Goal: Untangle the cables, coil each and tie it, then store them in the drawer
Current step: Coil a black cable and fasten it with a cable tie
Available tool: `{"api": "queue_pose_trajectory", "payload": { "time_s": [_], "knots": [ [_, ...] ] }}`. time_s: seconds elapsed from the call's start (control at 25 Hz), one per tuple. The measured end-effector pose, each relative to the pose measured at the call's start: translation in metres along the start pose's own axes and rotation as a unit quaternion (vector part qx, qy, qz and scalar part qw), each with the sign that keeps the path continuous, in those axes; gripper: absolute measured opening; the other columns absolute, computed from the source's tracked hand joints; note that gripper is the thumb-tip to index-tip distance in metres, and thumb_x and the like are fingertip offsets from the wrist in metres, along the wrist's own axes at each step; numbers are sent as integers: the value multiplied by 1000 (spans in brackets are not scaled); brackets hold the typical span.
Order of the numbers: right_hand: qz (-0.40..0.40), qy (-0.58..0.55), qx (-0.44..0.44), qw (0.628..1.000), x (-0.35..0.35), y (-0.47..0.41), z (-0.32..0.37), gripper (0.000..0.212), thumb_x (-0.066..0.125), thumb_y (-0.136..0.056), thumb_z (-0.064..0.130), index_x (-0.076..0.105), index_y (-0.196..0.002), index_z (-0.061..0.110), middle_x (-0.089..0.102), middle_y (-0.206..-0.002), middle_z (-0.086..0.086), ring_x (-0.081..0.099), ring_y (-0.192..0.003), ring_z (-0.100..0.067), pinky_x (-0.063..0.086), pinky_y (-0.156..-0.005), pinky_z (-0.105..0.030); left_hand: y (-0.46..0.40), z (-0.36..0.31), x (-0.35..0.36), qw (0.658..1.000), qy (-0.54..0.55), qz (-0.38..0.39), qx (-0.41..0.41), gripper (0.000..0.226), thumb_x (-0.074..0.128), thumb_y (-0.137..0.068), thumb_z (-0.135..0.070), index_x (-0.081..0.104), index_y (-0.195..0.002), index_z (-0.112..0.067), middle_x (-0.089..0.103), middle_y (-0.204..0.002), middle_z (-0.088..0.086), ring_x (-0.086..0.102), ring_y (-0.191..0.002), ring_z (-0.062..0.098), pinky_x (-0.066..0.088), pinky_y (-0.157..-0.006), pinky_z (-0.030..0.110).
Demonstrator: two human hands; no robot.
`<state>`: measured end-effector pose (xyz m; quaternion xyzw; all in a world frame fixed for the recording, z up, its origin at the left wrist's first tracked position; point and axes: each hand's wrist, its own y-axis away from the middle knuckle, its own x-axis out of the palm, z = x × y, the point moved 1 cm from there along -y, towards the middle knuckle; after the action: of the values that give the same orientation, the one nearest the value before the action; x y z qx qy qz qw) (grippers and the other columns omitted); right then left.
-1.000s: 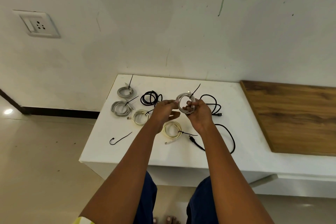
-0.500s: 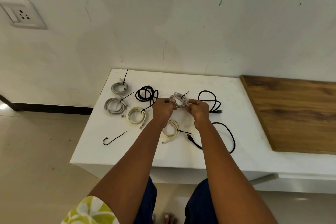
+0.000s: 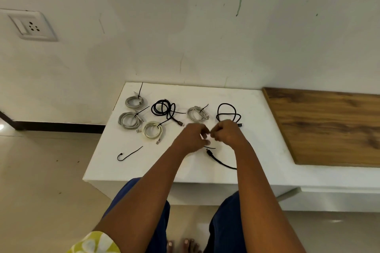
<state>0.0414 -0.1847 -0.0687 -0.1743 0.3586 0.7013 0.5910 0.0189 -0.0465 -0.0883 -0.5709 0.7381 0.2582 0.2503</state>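
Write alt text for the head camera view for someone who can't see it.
A person's left hand and right hand meet, fingers curled, above a white table. Beyond them lie five tied cable coils, including a grey coil, beside a loose black cable. A spare black tie lies at left.

- The left hand [image 3: 192, 137] and right hand [image 3: 227, 134] are motion-blurred, so whether their curled fingers pinch anything cannot be told.
- The cream coil beneath the left hand is almost wholly hidden; only its black tie end [image 3: 209, 147] shows.
- The loose black cable [image 3: 221, 161] disappears behind the right forearm, and its far loop [image 3: 227, 112] is partly covered by the right hand.
- The wooden panel [image 3: 329, 125] is cut off by the right edge.
- The wall socket [image 3: 30, 25] runs past the left edge.
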Motion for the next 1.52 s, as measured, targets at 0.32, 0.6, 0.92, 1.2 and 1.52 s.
{"api": "queue_pose_trajectory", "payload": {
  "time_s": [0.32, 0.6, 0.92, 1.2, 1.52],
  "knots": [
    [46, 143, 44, 988, -1, 40, -20, 32, 72, -77, 4, 65, -108, 0, 66, -112, -15, 61, -105, -26, 47, -85, -29, 16, -8, 40, 982, -165, 72, 63, 43, 66, -85, -16, 54, -126, -11, 52, -122, 8, 46, -115, 21, 42, -91, 32],
    [47, 80, 41, 995, 0, 51, -31, 35, 67, -81, 2, 60, -114, 7, 65, -115, -11, 61, -105, -22, 46, -84, -25, 30, -1, 52, 961, -242, -22, 134, 20, 50, -95, -16, 57, -113, -15, 47, -116, 4, 45, -107, 19, 43, -69, 30],
    [-33, -64, -65, 995, -16, 66, -28, 19, 50, -96, 23, 65, -87, 17, 62, -80, 6, 55, -75, -9, 45, -76, -20, 30, 5, -30, 969, 60, -239, -30, 19, 49, -95, -7, 66, -97, 1, 62, -102, 18, 56, -99, 29, 37, -82, 27],
    [-39, -164, -141, 975, -11, 70, -2, 23, 45, -98, 24, 62, -84, 17, 56, -65, 22, 44, -68, -5, 38, -72, -18, 50, 1, -41, 942, 285, -164, -69, 25, 42, -100, -29, 56, -117, -19, 65, -108, 4, 57, -101, 16, 43, -80, 17],
    [-89, -164, -161, 969, -4, 70, 3, 23, 48, -96, 36, 62, -78, 35, 62, -75, -10, 52, -70, -17, 44, -71, -28, 53, -9, -33, 974, 184, -132, 13, 32, 40, -100, -31, 68, -96, -16, 64, -92, 4, 57, -90, 16, 45, -84, 32]
  ]
}}
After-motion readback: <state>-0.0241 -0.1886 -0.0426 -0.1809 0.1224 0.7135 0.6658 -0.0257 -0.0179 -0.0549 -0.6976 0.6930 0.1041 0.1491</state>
